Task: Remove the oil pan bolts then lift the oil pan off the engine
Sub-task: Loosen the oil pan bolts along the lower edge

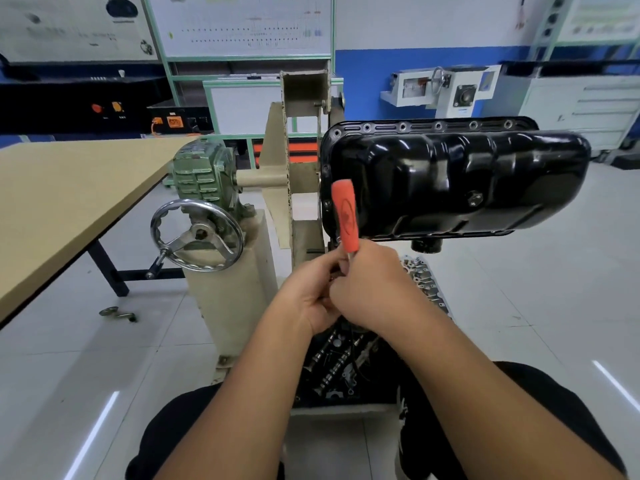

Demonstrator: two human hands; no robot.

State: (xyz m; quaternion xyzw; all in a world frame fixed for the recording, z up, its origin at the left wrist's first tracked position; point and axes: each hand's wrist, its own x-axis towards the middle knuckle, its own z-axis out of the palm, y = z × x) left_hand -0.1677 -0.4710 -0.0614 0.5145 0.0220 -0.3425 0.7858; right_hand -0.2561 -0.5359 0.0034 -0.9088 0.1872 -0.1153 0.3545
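A glossy black oil pan [457, 181] sits on top of the engine on a beige stand, its flange showing a row of bolt holes along the far edge. A tool with an orange-red handle [344, 216] stands upright in front of the pan's left end. My right hand [370, 285] grips the tool's metal shaft just below the handle. My left hand [311, 296] is curled against the right one and pinches something small at the shaft; what it holds is hidden. Both hands sit below the pan's near left corner.
The stand's green gearbox [201, 174] and chrome handwheel [197, 233] are to the left. A tan table [69, 195] fills the left side. Engine valve gear [339, 358] shows beneath my forearms. A small metal part [117, 313] lies on the tiled floor.
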